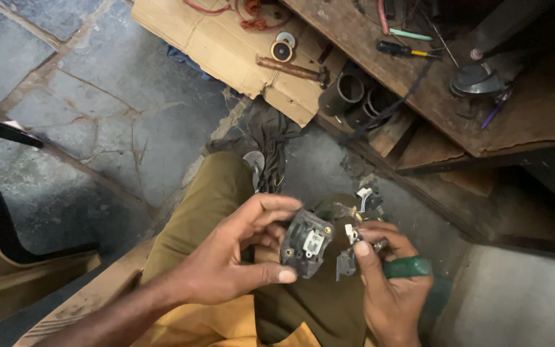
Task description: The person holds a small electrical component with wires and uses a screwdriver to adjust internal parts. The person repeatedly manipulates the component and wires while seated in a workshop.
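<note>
Left hand (226, 260) clamps a dark grey plastic switch plate with a white rocker (308, 242), thumb along the lower edge, fingers curled over the top. The plate sits above the olive-trousered lap, face toward the camera, long axis running upright with a slight tilt. Right hand (387, 283) is just right of the plate, closed round a green-handled screwdriver (406, 266); its tip meets small white and grey connector pieces (352, 234) at the plate's right edge. Wires (361, 199) trail up-right from the plate. Well above the plate: wooden-handled hammer (293, 69) on cardboard (213, 38).
</note>
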